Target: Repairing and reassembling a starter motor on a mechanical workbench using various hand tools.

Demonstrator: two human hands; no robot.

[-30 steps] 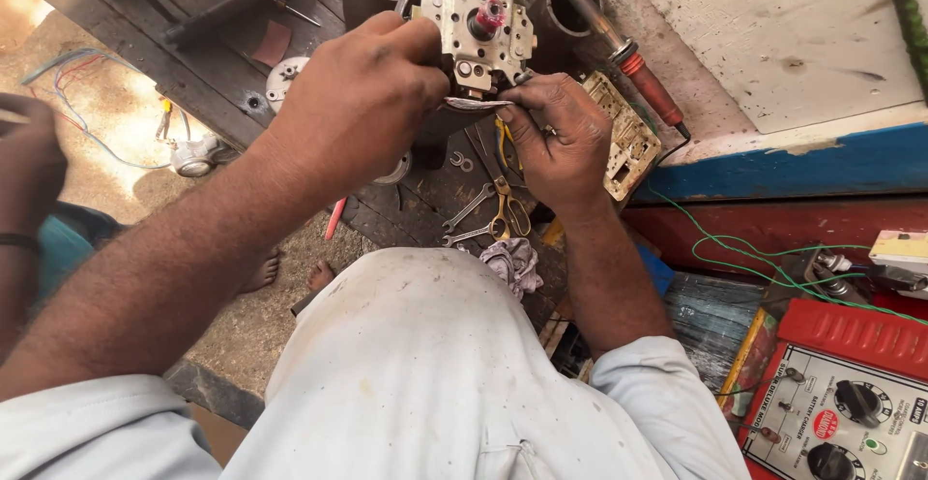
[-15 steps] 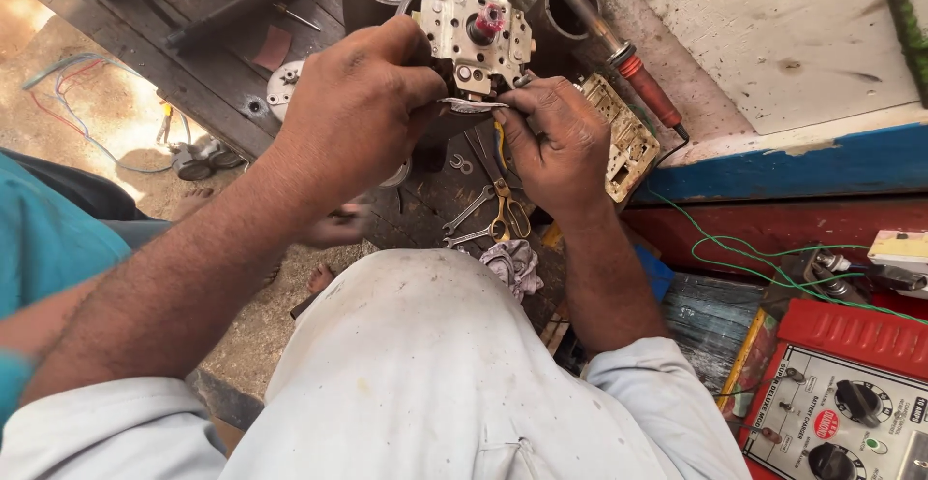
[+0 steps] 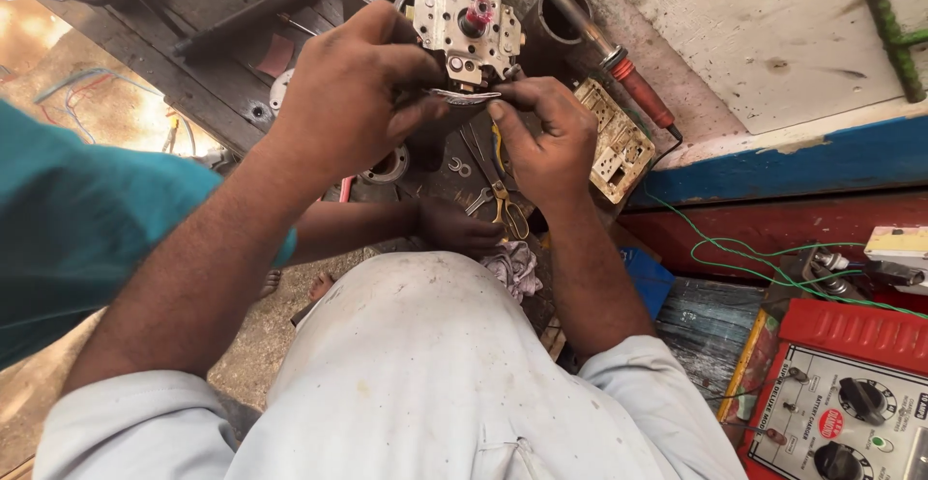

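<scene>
Head view shows your left hand (image 3: 353,103) wrapped around the left side of a small metal switch unit (image 3: 467,24), with the grip pressed together on its edge. I judge this hold is there to keep the unit steady and lifted, so the other hand is free for fine work. Your right hand (image 3: 551,142) pinches a thin curved metal strip (image 3: 464,96) between thumb and forefinger, just under the unit and touching its lower edge. The strip lies across, from left to right, and its long axis runs almost level between your two hands.

The unit is held in the air above the table (image 3: 222,93), between both hands, near the top middle of the picture. Its flat plate faces up toward your head, and the short shaft with a red tip (image 3: 477,16) points at the camera, a little tilted away. This facing probably lets you look straight at the contacts.

Below your hands, pliers with yellow handles (image 3: 498,200) lie on the table, and a cream plastic cover (image 3: 614,151) lies just beside your right hand. A soldering iron (image 3: 619,64) rests slanted, its tip up and left. Another person's hand (image 3: 454,227) reaches in from the left, under your left forearm, near the pliers. A red charger box (image 3: 841,393) stands well apart at the lower right.
</scene>
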